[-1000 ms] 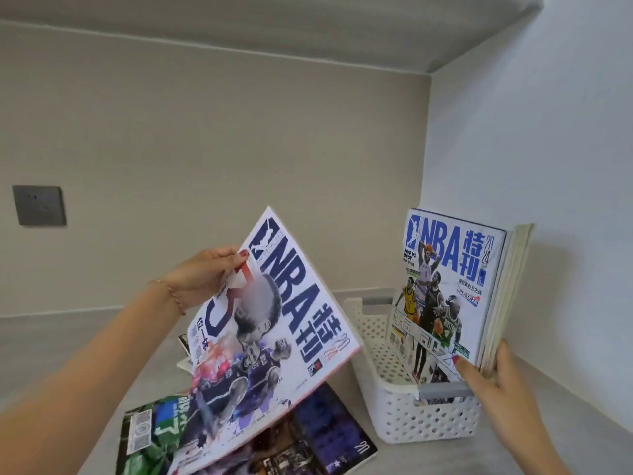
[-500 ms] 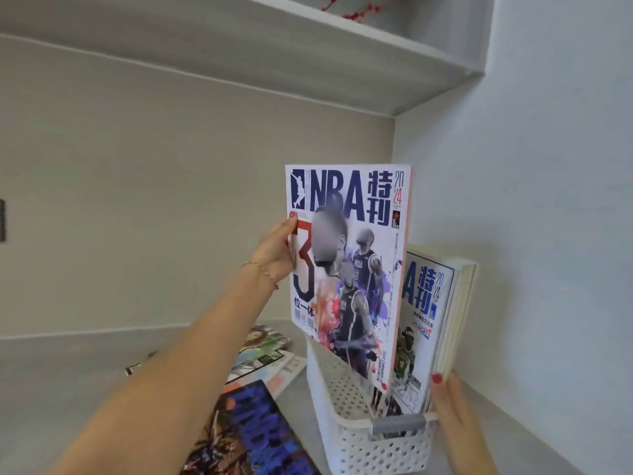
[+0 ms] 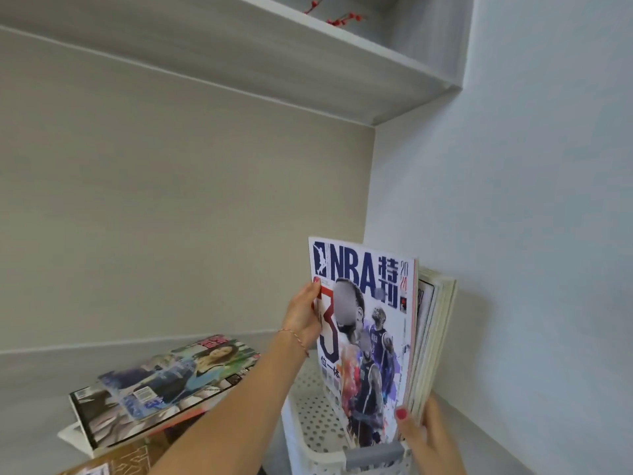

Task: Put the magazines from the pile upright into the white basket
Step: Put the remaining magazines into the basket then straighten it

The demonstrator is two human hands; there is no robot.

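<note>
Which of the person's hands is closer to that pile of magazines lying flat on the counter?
Left. The left hand grips the NBA magazine's left edge, above and right of the pile. The right hand is farther right, beyond the white basket, holding the upright magazines.

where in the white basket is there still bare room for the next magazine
The white perforated plastic basket has bare floor on its left side, between its left wall and the NBA magazine that the left hand lowers in. The right side is crowded: upright magazines are packed against the wall, steadied by the right hand.
</note>
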